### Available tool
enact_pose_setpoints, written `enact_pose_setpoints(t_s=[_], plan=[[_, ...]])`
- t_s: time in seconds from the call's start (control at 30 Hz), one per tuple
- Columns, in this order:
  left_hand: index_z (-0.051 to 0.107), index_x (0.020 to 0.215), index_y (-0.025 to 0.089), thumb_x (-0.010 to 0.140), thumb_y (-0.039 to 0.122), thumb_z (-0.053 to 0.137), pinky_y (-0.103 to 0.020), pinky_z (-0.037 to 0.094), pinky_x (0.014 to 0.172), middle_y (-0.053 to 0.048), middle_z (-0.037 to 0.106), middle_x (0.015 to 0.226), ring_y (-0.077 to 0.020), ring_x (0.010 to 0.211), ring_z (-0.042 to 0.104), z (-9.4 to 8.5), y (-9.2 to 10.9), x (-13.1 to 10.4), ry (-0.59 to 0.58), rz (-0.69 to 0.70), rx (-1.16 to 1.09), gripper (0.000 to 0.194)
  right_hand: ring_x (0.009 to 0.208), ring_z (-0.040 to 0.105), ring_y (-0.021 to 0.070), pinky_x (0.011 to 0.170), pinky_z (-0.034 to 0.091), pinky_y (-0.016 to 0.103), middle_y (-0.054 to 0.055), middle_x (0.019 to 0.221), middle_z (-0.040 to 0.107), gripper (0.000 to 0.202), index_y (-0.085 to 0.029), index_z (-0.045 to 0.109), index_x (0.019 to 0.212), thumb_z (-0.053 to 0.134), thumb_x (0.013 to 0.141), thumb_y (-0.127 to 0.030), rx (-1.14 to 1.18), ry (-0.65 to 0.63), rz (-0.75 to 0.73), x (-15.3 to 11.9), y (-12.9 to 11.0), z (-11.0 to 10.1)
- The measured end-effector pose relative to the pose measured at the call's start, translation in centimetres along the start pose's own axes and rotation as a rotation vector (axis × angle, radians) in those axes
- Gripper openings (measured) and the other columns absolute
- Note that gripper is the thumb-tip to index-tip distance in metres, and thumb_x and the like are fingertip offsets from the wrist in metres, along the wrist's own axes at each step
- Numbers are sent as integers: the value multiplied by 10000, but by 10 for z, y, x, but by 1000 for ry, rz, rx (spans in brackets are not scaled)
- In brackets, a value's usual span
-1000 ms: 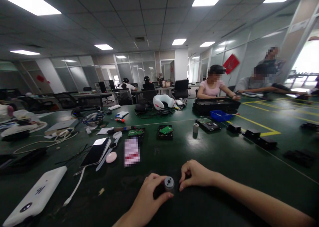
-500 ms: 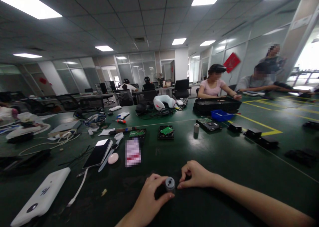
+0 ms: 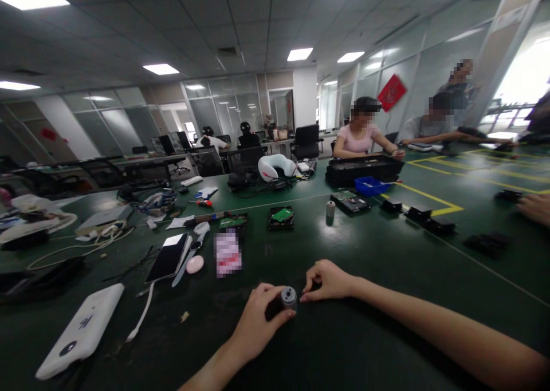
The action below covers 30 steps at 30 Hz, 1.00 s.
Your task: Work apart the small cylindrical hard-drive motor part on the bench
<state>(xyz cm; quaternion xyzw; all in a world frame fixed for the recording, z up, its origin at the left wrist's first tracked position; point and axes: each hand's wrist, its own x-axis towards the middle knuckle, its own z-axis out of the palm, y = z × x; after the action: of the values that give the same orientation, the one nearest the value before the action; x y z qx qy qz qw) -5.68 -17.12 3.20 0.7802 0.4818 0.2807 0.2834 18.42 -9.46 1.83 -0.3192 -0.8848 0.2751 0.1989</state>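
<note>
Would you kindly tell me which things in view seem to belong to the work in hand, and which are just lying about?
Work in hand:
small metal cylinder, in the left hand; right hand close beside it
similar upright cylinder, perhaps

Lying about, I would judge:
neck pillow
smartwatch
pink oval object

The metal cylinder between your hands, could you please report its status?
Left hand holding metal cylinder, upright. Right hand curled close beside it. Second cylinder standing farther back, well apart.
</note>
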Motion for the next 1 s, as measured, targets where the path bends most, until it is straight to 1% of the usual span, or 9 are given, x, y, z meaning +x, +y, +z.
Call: enact_pose_setpoints(t_s=[0.2, 0.4, 0.5, 0.67, 0.83, 1.0], plan=[[635, 1122, 285, 819, 376, 660, -358, 429, 916, -36, 609, 1075, -222, 1017, 546, 0, -1, 0, -1, 13, -18, 317, 508, 473, 74, 552, 348, 205, -26, 614, 648, 369, -176, 737, 742, 691, 714, -541, -33, 19, -22, 0, 0, -1], [637, 1111, 285, 814, 393, 660, -370, 438, 906, -31, 614, 1076, -226, 1013, 555, -1, 1, -1, 1, 9, -11, 317, 461, 411, 63, 486, 267, 205, -46, 534, 557, 376, -179, 742, 749, 687, 715, -549, -61, 22, -17, 0, 1, 0], [631, 1118, 284, 819, 390, 658, -365, 435, 908, -29, 614, 1076, -219, 1015, 555, -1, 1, -1, 3, 18, -4, 319, 468, 414, 63, 488, 267, 200, -47, 537, 555, 360, -181, 741, 745, 693, 715, -537, -63, 28, -13, 0, -1, -1], [629, 1121, 276, 817, 391, 660, -361, 434, 903, -32, 618, 1074, -218, 1012, 556, 2, -4, 0, 16, 46, 15, 327, 495, 436, 67, 507, 284, 201, -38, 583, 600, 361, -191, 746, 764, 680, 727, -544, -72, 18, -20, 0, -3, -1], [621, 1141, 269, 815, 409, 654, -375, 434, 909, -38, 617, 1078, -222, 1011, 549, 4, -5, -1, 33, 52, 38, 356, 464, 378, 62, 480, 245, 205, -52, 527, 525, 386, -187, 743, 766, 665, 733, -564, -82, 21, -28, -1, -3, 0], [620, 1146, 269, 826, 413, 641, -367, 436, 904, -42, 615, 1088, -220, 1009, 549, 3, -3, -2, 22, 55, 45, 351, 462, 364, 63, 481, 242, 208, -50, 523, 518, 392, -191, 749, 772, 666, 727, -572, -79, 27, -28, -1, -2, 1]])
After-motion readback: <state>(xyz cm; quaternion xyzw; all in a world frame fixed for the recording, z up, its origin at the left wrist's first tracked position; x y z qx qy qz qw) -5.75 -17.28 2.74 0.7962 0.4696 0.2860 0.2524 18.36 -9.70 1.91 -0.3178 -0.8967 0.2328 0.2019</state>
